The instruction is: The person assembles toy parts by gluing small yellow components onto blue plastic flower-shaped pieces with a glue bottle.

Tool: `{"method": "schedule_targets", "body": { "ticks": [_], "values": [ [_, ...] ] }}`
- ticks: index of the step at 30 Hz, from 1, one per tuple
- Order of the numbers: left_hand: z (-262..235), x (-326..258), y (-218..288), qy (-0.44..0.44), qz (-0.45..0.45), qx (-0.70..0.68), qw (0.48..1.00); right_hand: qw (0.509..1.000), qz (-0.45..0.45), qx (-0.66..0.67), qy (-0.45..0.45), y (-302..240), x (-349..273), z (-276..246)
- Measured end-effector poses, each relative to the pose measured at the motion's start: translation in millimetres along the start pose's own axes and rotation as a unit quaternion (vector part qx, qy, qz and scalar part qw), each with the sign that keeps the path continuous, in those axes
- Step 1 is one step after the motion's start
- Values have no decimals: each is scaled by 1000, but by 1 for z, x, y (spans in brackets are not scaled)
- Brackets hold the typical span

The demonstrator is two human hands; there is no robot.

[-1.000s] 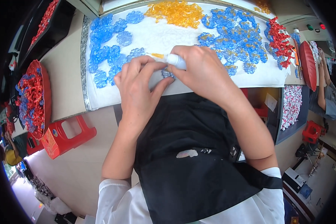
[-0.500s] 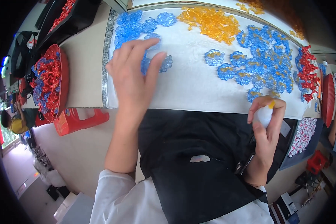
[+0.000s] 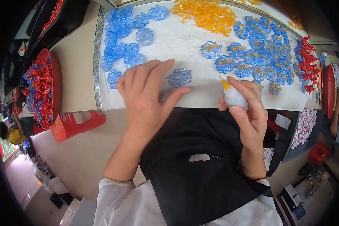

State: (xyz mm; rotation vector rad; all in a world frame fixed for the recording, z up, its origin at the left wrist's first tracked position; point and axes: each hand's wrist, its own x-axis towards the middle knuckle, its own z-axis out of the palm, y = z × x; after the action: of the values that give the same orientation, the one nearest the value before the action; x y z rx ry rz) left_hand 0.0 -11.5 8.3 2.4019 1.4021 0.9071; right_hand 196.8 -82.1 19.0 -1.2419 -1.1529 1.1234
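My right hand (image 3: 248, 113) is wrapped round a small white squeeze bottle (image 3: 236, 98) with a yellow collar and a thin metal tip, pointing up and left. My left hand (image 3: 147, 84) has its fingers apart and nothing in them. Close to its fingertips a single clear blue flower-shaped piece (image 3: 180, 78) lies on the white work surface (image 3: 165, 98). Plain blue flower pieces (image 3: 118, 24) are clustered beyond my left hand. At the right, many blue flowers with yellow pieces on them (image 3: 265, 51) lie massed together. A heap of loose clear yellow pieces (image 3: 209, 15) is at the far middle.
Red pieces (image 3: 309, 67) line the right end of the table. A red basket (image 3: 56, 88) of red and blue pieces stands at left, near a black bin (image 3: 67, 26). Below sits a red plastic container (image 3: 77, 124). A tray of pink-white bits (image 3: 304, 128) is at right.
My left hand has moved right and nearer, and one blue flower now lies apart beside it. My right hand has brought the bottle left and tipped its nozzle toward that flower.
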Motion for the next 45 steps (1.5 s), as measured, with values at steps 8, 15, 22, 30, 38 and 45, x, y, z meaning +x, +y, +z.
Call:
{"method": "schedule_targets", "body": {
  "ticks": [8, 15, 22, 30, 38, 45],
  "values": [
    [5, -3, -8, -37, 5, -19, 999, 986, -96, 108, 90, 23, 14, 10],
    [5, -4, -7, -35, -16, -28, 999, 975, -200, -71, 60, 25, 21, 16],
    [9, -5, -9, -20, -9, -36, 999, 974, -199, -94, 61, 28, 22, 20],
    [10, -5, -10, -16, -5, -38, 999, 970, -209, -114, 57, 29, 23, 21],
    [4, -2, -5, -37, -15, -11, 999, 971, -211, -96, 61, 25, 20, 15],
    [9, 65, -22, -13, 65, 40, 997, 978, -169, 34, 113, 20, 6, -2]
  ]
}}
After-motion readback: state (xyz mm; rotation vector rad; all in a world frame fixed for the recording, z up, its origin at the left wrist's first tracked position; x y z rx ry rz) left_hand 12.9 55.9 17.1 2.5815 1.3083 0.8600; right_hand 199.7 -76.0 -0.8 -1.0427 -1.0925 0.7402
